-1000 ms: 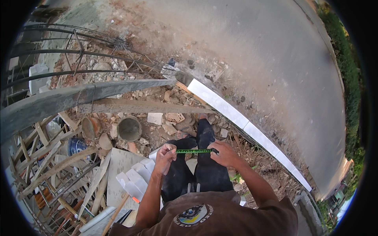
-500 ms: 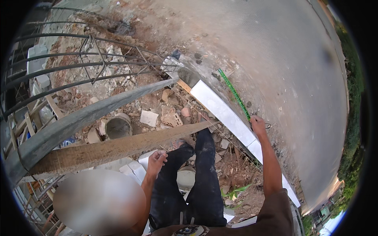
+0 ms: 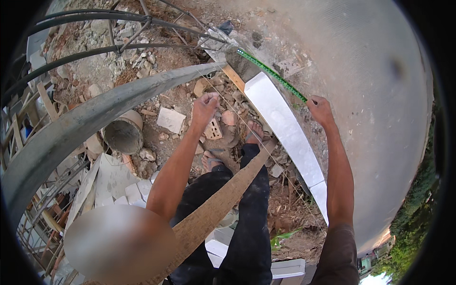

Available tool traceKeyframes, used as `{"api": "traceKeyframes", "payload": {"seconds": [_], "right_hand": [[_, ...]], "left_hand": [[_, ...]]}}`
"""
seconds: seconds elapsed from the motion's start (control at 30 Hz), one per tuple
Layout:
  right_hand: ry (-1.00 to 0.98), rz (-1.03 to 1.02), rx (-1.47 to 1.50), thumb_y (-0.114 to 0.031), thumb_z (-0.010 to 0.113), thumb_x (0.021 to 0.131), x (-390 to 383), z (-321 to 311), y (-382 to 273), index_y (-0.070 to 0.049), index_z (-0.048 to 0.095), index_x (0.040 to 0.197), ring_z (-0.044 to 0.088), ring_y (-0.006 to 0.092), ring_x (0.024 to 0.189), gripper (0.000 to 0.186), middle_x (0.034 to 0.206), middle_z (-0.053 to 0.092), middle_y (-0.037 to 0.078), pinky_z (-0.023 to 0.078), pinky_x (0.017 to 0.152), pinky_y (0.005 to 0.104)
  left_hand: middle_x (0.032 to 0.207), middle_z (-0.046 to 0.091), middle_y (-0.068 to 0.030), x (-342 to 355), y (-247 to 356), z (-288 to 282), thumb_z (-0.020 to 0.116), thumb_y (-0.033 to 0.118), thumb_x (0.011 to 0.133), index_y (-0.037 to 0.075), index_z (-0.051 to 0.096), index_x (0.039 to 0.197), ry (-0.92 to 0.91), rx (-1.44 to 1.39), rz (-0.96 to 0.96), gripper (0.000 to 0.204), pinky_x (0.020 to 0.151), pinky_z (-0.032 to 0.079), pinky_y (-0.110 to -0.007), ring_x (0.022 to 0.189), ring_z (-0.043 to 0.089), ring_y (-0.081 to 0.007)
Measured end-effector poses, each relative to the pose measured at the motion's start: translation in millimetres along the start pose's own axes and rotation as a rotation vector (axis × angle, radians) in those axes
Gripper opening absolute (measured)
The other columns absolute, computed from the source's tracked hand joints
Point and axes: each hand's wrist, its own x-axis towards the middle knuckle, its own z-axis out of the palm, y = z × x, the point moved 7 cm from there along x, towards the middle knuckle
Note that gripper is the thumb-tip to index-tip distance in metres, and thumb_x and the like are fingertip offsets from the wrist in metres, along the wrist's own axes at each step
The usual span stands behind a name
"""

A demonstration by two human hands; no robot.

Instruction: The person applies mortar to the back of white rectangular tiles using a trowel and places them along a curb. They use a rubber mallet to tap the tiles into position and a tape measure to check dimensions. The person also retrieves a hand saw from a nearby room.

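Fingers of the right hand pinch a green tape measure stretched along the white blocks, the left hand loosely curled on nothing visible; a slack grip risks the tape slipping off line.

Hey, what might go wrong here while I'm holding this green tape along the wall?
The tape is stretched far from your right hand, so it may sag or slip. Your sandaled feet stand on loose rubble and broken brick, so a stumble or cut toe is possible. The string by your left hand might snag.
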Motion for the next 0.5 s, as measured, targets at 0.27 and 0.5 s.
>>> {"api": "traceKeyframes", "payload": {"seconds": [0.27,0.5], "right_hand": [[0.066,-0.150,-0.507,-0.021,0.064,0.081,-11.4,-55.8,-96.2,0.000,0.071,0.092,0.065,0.0382,0.084,0.025,0.090,0.064,0.022,0.051,0.078,0.0469],[0.043,-0.312,-0.750,-0.018,0.065,0.080,21.4,-62.3,-146.7,-0.001,0.071,0.091,0.065,0.0339,0.084,0.022,0.087,0.063,0.017,0.052,0.077,0.0481]], "left_hand": [[0.110,0.069,-0.0135,64.7,-6.0,36.0,0.067,0.018,0.095,-0.005,0.055,0.132,-0.024,-0.092,0.167,0.045,0.075,0.054,-0.028,0.094,0.064,-0.0137],[0.115,0.068,-0.0097,79.6,17.3,55.2,0.067,0.022,0.096,0.000,0.059,0.133,-0.047,0.031,0.365,0.044,0.074,0.052,-0.027,0.092,0.062,-0.0120]]}}
